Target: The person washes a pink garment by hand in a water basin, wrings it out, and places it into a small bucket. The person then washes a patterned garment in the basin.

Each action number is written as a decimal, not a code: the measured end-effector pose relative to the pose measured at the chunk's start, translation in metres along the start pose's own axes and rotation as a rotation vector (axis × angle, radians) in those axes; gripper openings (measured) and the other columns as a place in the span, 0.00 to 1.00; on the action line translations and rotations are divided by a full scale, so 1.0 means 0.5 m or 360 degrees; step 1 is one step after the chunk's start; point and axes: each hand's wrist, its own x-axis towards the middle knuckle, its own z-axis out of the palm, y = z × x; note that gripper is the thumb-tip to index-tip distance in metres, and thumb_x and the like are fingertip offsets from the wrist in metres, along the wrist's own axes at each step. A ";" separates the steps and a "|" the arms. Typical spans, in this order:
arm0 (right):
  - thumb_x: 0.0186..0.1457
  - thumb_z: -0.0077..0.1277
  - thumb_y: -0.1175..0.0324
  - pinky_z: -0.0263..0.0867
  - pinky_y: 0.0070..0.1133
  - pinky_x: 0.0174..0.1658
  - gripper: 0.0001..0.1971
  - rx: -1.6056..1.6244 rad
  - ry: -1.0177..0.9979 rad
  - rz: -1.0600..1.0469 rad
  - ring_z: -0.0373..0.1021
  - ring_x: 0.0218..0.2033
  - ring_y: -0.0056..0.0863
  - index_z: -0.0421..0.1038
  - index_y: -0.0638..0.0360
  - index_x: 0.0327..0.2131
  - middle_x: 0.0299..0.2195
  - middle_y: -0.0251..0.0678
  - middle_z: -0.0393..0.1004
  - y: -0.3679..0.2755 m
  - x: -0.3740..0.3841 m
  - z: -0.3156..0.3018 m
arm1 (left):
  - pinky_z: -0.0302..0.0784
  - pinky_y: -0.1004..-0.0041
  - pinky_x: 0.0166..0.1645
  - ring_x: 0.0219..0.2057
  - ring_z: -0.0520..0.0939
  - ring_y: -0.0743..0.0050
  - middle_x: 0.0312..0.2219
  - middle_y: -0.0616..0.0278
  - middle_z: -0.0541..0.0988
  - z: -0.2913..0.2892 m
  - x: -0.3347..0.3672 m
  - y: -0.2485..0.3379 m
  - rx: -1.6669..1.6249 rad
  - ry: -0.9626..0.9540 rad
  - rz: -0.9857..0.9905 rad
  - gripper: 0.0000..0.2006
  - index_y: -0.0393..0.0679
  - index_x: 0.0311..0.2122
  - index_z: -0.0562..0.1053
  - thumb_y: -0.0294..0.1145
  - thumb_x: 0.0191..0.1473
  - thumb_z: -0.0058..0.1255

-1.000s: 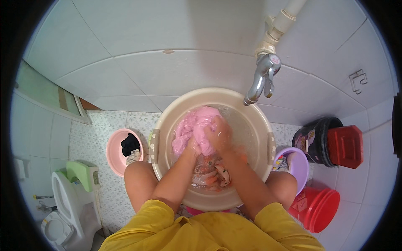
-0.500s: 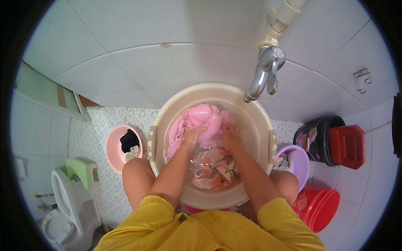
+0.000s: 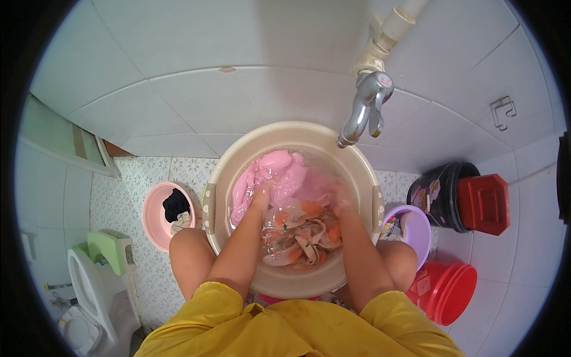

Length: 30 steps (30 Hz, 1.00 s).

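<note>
A large beige basin [image 3: 288,288] of water stands between my knees. Pink cloth [image 3: 278,159] lies bunched in its far half, partly above the surface and partly spread underwater. At the near left edge of that cloth, my left hand [image 3: 262,191] is closed on a fold, its fingers mostly hidden. My right hand [image 3: 341,196] is underwater by the basin's right side, closed at the cloth's right end; water and motion blur its fingers. Nearer me, a pale cloth with orange patches [image 3: 312,238] floats loosely between my forearms, with no hand on it.
A chrome tap [image 3: 364,110] juts from the tiled wall above the basin's far right rim. To the left are a pink basin [image 3: 156,235] holding clothes and a green stool [image 3: 110,247]. On the right stand a purple basin [image 3: 422,235], a black bucket [image 3: 440,208] and a red bucket [image 3: 455,291].
My right hand has moved slightly right and nearer me, and the pink cloth trails toward it underwater. My left hand remains at the cloth's near edge. The pale cloth has spread out more.
</note>
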 end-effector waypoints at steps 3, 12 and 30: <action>0.46 0.49 0.63 0.65 0.31 0.43 0.22 -0.0477 0.0006 -0.0159 0.71 0.37 0.36 0.66 0.64 0.45 0.36 0.45 0.74 -0.034 -0.017 0.008 | 0.72 0.63 0.44 0.41 0.76 0.60 0.39 0.57 0.76 0.010 0.009 0.003 -0.0803 -0.0399 -0.0035 0.21 0.38 0.45 0.70 0.40 0.48 0.51; 0.44 0.53 0.58 0.54 0.32 0.56 0.33 -0.1850 0.0696 -0.1015 0.58 0.53 0.49 0.57 0.56 0.55 0.53 0.51 0.61 -0.034 -0.079 0.084 | 0.71 0.65 0.48 0.42 0.76 0.57 0.42 0.51 0.75 0.010 0.011 -0.011 -0.0133 -0.0506 -0.0208 0.29 0.36 0.46 0.71 0.51 0.45 0.54; 0.40 0.53 0.66 0.60 0.35 0.46 0.19 -0.1517 0.0165 -0.1600 0.64 0.41 0.48 0.67 0.60 0.40 0.36 0.44 0.70 0.022 -0.148 0.210 | 0.73 0.61 0.41 0.35 0.75 0.62 0.32 0.56 0.74 0.038 -0.018 0.036 -0.0436 -0.0812 -0.0464 0.18 0.42 0.46 0.67 0.44 0.57 0.39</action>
